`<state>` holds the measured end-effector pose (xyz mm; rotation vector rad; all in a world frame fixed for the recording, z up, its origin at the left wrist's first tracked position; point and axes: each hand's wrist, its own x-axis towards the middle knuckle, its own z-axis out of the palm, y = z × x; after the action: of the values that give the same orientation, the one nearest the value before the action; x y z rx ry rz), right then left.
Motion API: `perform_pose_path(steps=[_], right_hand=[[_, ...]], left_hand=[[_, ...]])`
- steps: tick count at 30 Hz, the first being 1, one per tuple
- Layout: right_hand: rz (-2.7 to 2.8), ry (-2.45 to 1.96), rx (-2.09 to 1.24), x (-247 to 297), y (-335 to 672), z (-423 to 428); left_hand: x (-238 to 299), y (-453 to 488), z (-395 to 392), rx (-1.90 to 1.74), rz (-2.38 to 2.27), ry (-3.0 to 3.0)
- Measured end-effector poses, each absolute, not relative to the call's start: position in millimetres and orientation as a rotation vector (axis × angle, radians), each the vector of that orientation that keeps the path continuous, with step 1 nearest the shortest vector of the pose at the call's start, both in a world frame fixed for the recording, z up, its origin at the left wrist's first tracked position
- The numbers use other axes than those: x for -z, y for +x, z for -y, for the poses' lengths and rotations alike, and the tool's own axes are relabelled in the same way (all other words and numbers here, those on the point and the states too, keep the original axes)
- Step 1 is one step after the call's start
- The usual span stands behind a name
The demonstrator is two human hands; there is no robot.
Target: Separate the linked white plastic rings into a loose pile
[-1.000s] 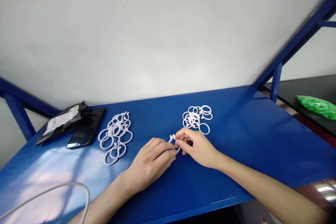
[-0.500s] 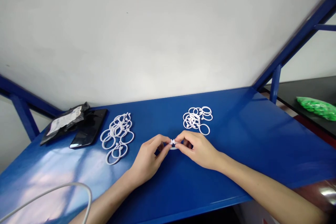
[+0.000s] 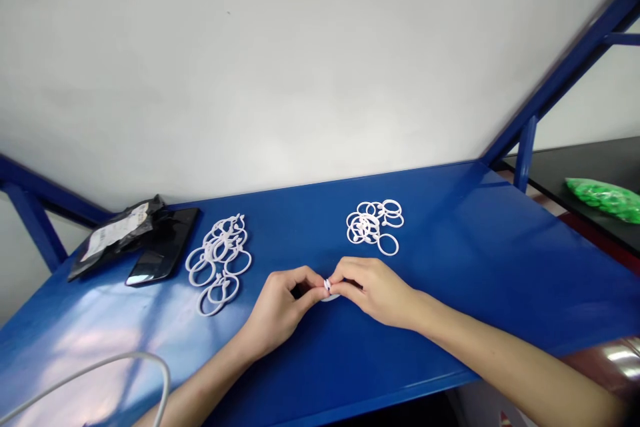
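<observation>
your two hands meet over the near half of the blue tabletop (image 3: 295, 233), a little right of the middle of the view, in a nearly mirrored pose. your left hand (image 3: 277, 310) comes from the lower left, its forearm slanting up and inward; thumb and index finger arch toward each other, leaving a dark gap between them, and their tips pinch one side of a white ring (image 3: 330, 298). your right hand (image 3: 383, 290) comes from the lower right along a longer stretch of bare forearm, the back of the hand turned up — its thumb and index finger pinch the ring's other side. the small pale ends stand close together between the fingertips, though whether they are joined you cannot tell at this size. the ring's curve shows just below the fingertips, on your side.

to the left, well apart from your left hand, lies a heap of white rings (image 3: 220, 250), overlapping; beyond your right hand lies a second cluster of rings (image 3: 367, 230). a dark, flat slab (image 3: 167, 243) and a black, labelled package (image 3: 120, 233) rest at the far left — the package partly over the slab.
</observation>
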<state>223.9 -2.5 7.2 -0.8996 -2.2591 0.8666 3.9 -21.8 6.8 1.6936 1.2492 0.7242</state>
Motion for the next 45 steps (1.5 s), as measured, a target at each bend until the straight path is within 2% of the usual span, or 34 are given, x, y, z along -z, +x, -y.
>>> perform_pose_path(steps=[9,18,34,36,39,42,45], right_hand=[[2.551,-0.865,-0.379,-3.3,223.7,14.9],[2.409,-0.901,-0.517,1.5,220.4,5.9],[2.358,-0.987,-0.632,-9.4,221.8,1.7],[2.313,-1.019,-0.569,-10.1,224.5,-1.5],[2.164,-1.161,-0.383,-12.6,233.2,-11.3],[2.029,-1.300,-0.178,-15.2,245.1,-23.9],[2.004,-1.402,-0.107,-15.8,254.0,-33.3]], left_hand=[[-11.1,7.0,29.4,-0.816,-1.217,1.969],[-7.2,0.1,21.0,-0.883,-1.163,2.159],[-5.1,-7.5,14.7,-0.725,-1.215,2.405],[-4.2,-11.5,12.4,-0.665,-1.373,2.559],[-8.5,-21.7,9.1,-0.397,-1.856,2.739],[-19.8,-35.6,6.6,-0.071,-2.230,2.730],[-29.0,-47.4,4.5,0.125,-2.385,2.642]])
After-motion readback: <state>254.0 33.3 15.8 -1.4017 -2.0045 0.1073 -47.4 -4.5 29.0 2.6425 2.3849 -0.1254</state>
